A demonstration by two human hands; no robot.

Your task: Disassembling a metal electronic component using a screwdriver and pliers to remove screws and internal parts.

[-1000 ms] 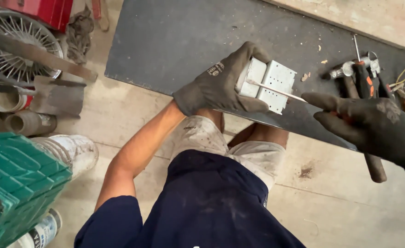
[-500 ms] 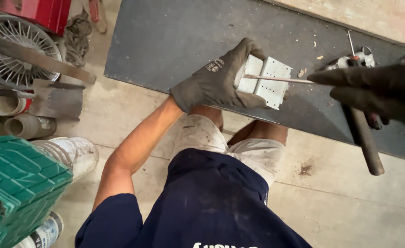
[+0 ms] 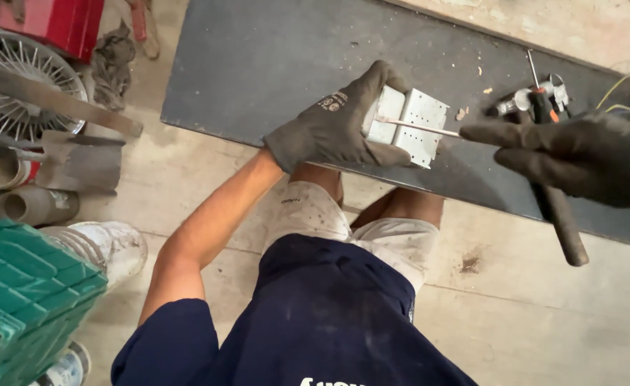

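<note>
Since a second ago, the right hand (image 3: 579, 161) in its dark work glove has risen and swung in from the right, and the thin metal rod (image 3: 419, 128) it carries now lies almost level instead of slanting.

That single rod runs left to right: its left tip touches the top of the white perforated metal box (image 3: 411, 127), and its right end disappears into the right grip, pinched between the gloved fingertips. The left hand (image 3: 336, 125), also gloved in dark fabric, is wrapped firmly around the box's left side, holding it just above the near edge of the dark grey sheet surface (image 3: 258, 64). Only one box shows, its holed face turned up and to the right.

Beyond the right hand lie one hammer with a dark handle (image 3: 559, 214), its long axis running away from the person with the head at the far end, and a small cluster of hand tools (image 3: 544, 96) whose number cannot be told. At the left stand a wire-spoked wheel (image 3: 15, 86), a green plastic crate (image 3: 22, 300) and a red metal box (image 3: 50, 21).
</note>
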